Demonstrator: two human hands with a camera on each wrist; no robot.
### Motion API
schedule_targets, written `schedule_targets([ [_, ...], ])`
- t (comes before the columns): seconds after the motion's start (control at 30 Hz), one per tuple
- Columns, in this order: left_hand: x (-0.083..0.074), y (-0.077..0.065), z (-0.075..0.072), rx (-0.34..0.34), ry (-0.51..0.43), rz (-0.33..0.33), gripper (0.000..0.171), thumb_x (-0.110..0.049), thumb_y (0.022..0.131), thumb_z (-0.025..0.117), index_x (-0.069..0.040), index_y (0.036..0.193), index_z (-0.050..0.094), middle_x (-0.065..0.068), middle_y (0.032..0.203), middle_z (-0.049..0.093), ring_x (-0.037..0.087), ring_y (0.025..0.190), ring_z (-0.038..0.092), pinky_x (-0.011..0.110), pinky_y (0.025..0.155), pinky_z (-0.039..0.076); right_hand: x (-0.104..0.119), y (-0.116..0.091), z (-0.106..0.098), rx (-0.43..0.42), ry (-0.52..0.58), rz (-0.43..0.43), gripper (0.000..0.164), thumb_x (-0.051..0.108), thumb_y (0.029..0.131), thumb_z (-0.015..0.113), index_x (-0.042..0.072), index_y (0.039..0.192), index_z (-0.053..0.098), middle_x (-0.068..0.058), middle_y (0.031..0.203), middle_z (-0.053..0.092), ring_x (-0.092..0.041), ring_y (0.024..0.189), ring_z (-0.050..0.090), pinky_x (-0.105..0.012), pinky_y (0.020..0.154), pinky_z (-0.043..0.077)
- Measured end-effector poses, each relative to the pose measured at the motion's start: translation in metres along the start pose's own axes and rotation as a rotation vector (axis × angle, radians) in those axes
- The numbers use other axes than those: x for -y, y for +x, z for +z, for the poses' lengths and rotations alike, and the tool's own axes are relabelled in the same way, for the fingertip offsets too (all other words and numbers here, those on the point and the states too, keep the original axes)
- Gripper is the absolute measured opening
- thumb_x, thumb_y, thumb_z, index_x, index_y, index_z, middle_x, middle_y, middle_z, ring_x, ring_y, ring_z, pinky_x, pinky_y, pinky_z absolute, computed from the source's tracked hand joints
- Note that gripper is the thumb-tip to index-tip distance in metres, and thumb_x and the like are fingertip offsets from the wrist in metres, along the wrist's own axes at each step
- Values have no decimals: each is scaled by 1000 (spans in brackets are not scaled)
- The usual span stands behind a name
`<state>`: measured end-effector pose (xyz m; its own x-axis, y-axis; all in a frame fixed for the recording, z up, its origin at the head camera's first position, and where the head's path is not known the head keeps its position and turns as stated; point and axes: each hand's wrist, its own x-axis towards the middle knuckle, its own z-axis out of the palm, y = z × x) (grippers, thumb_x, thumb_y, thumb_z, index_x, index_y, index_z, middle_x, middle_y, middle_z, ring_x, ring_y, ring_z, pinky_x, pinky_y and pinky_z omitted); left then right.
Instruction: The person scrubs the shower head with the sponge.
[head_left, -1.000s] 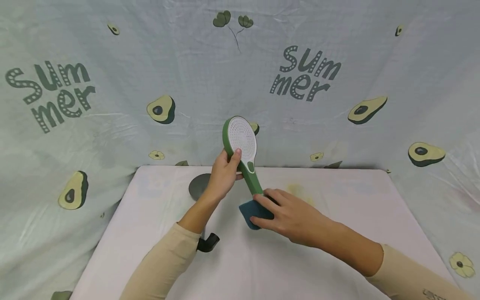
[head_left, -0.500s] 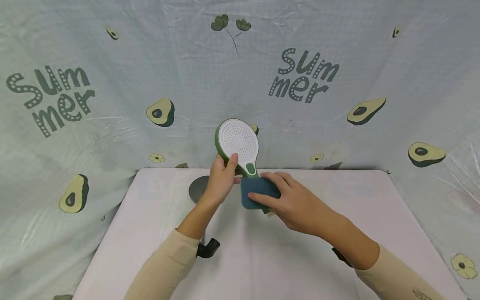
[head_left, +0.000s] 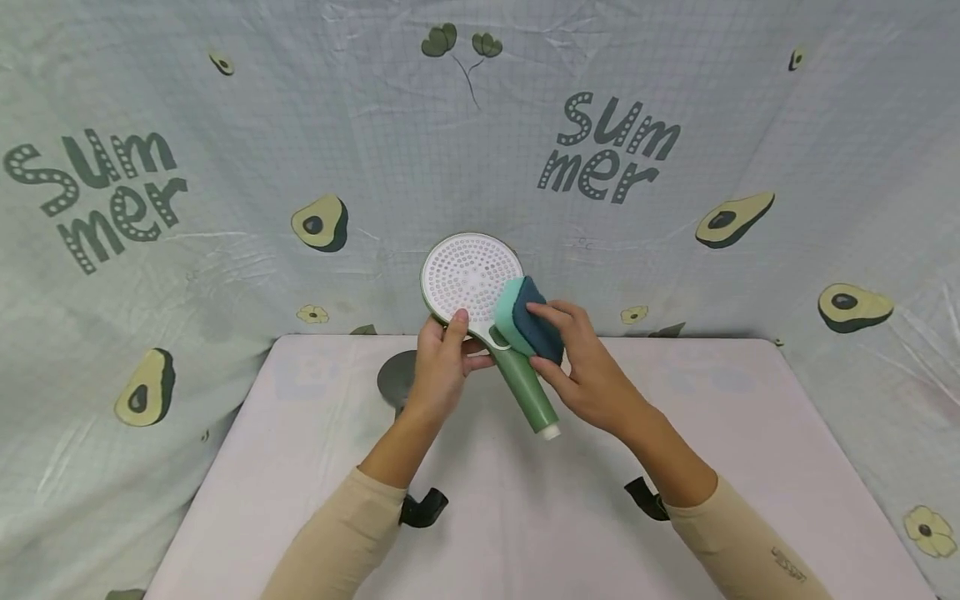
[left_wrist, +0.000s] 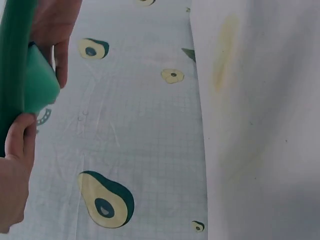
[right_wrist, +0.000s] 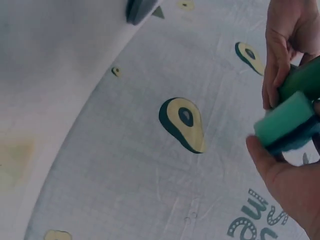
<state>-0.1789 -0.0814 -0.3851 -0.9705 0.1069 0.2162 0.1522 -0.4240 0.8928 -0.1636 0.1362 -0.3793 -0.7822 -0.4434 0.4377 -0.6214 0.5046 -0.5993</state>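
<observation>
In the head view a green shower head (head_left: pixel 468 275) with a white perforated face is raised over the table, its handle slanting down to the right. My left hand (head_left: pixel 438 367) grips it around the neck, thumb on the lower edge of the face. My right hand (head_left: pixel 600 383) pinches a two-layer sponge (head_left: pixel 543 329), dark blue outside and mint inside. The mint side lies against the lower right of the face and neck. The right wrist view shows the sponge (right_wrist: pixel 285 120) close beside the green body (right_wrist: pixel 305 80). Dark green handle (left_wrist: pixel 12 70) fills the left wrist view's left edge.
On the white-covered table (head_left: pixel 315 433), a dark grey disc (head_left: pixel 395 379) lies behind my left forearm. A black bent piece (head_left: pixel 425 508) shows by my left sleeve, another black piece (head_left: pixel 647 498) beside my right forearm. A printed cloth (head_left: pixel 390 150) hangs behind the table.
The sponge has moved up from the handle's lower end to the face's edge, turning to show its mint layer. The shower head's face has turned more toward the head camera.
</observation>
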Motion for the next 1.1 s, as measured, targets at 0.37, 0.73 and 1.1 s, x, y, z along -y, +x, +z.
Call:
schedule_targets([
  [0.37,-1,1,-6,-133,-76,45,36,-16,112,38,2,143,43,13,117,64,20,87,77,37,69,65,-9,-52,-17,342,430,62,66,6,105,56,19,159,21,-19,159,32,-50,139,47,-35,104,54],
  [0.73,0,-1,-2,-48,-180,63,39,-19,114,36,2,146,38,13,121,65,24,91,77,37,76,65,-2,-43,-18,232,347,-25,70,3,102,62,19,159,26,-11,159,37,-28,142,49,-33,116,45],
  [1.1,4,-3,8,-24,-152,55,39,-17,114,34,2,148,35,10,122,63,18,90,76,34,73,65,-5,-3,-5,32,250,-92,77,-1,99,65,14,162,23,-12,162,31,-34,149,40,-56,115,42],
])
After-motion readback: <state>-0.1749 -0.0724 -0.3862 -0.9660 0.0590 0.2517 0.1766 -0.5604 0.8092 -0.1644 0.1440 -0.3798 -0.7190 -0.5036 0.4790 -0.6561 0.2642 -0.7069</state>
